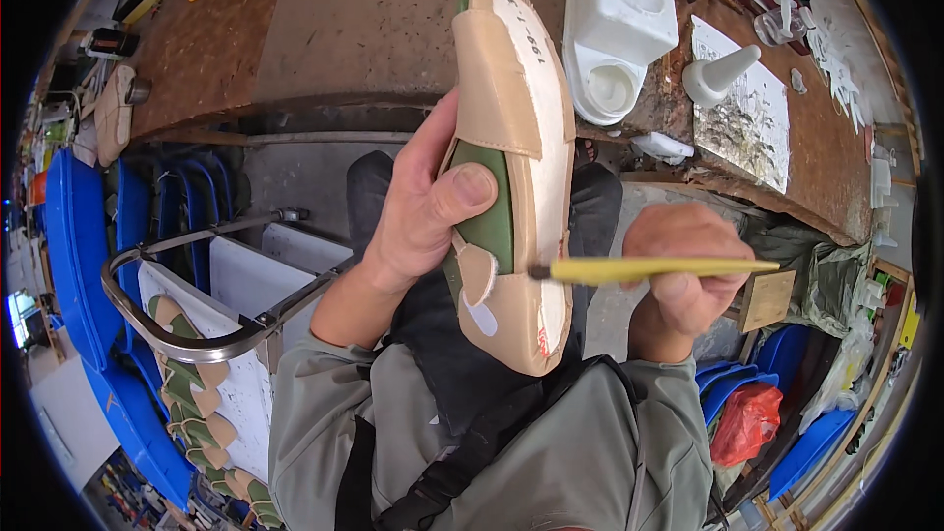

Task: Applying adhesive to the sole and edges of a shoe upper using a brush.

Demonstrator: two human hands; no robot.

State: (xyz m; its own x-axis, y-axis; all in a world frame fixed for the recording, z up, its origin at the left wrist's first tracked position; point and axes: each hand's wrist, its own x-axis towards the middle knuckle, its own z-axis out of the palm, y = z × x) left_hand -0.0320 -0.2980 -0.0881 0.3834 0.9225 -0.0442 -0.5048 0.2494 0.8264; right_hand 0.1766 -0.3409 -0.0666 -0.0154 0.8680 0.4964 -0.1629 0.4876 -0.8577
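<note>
My left hand (425, 206) grips a beige shoe upper (500, 79) on its shoe-shaped form, held upright above my lap with the underside turned partly up. Green material shows in the open middle of its side, where my thumb presses. Along the underside runs a pale strip (554, 152) with dark markings. My right hand (688, 251) is closed around a brush (629, 270) with a yellow handle. The brush's dark tip meets or hovers just over the shoe's lower edge; I cannot tell if it touches.
A white plastic container (619, 20) with a round cup stands on the brown workbench (374, 20), beside a white nozzle-topped bottle (718, 76) on a stained sheet. To my left, a metal-railed rack (197, 342) holds several green and beige pieces. Blue trays (79, 256) stand beyond it.
</note>
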